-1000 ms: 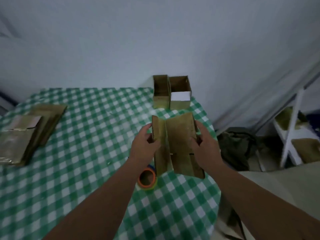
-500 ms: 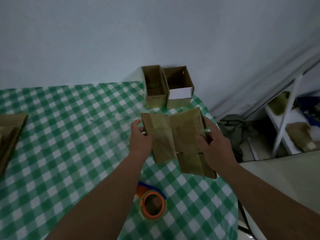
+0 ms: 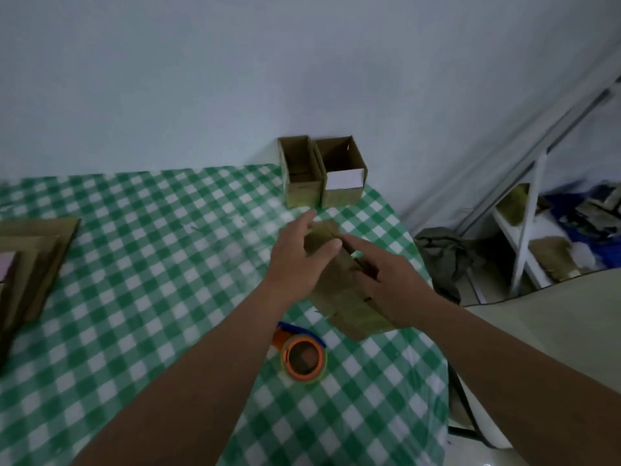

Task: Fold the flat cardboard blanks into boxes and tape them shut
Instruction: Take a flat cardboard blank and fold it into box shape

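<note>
Head view, cardboard blank now lowered, both hands closer together

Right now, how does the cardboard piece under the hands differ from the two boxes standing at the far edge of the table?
The cardboard blank lies low on the green checked table, not yet a box; the two boxes stand upright, formed, with open tops. The left hand and right hand are on the blank; nothing touches the boxes. The blank lies near the tape roll; the boxes stand by the wall. All are brown cardboard.
</note>
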